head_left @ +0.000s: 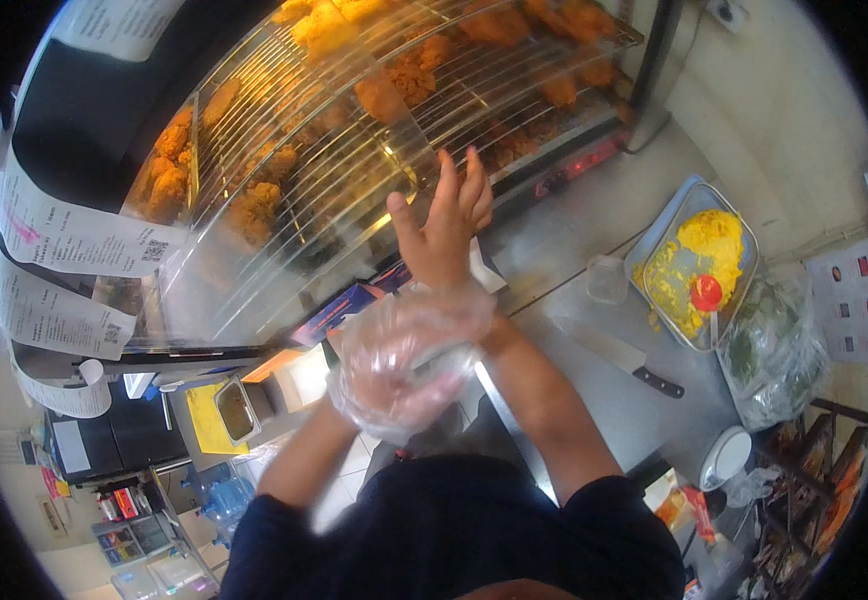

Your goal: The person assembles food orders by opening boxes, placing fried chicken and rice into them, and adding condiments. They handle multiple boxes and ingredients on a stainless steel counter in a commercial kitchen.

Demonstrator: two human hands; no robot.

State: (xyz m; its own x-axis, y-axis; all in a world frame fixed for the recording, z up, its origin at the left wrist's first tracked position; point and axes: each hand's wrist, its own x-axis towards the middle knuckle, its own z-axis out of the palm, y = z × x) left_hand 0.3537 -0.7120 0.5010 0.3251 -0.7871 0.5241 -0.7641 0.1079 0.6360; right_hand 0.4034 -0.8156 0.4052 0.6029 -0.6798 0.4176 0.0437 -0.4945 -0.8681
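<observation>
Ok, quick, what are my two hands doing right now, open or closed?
Left hand: covered in clear plastic; can't tell whether it's open or closed.
Right hand: open, bare, fingers spread, nothing visibly held.

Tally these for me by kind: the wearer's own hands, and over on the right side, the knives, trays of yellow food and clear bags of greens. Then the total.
Hands: 2 (left hand in clear plastic, right hand with bare fingers)
Knives: 1 (black-handled knife)
Trays of yellow food: 1 (metal tray)
Clear bags of greens: 1 (bag)
Total: 5
</observation>
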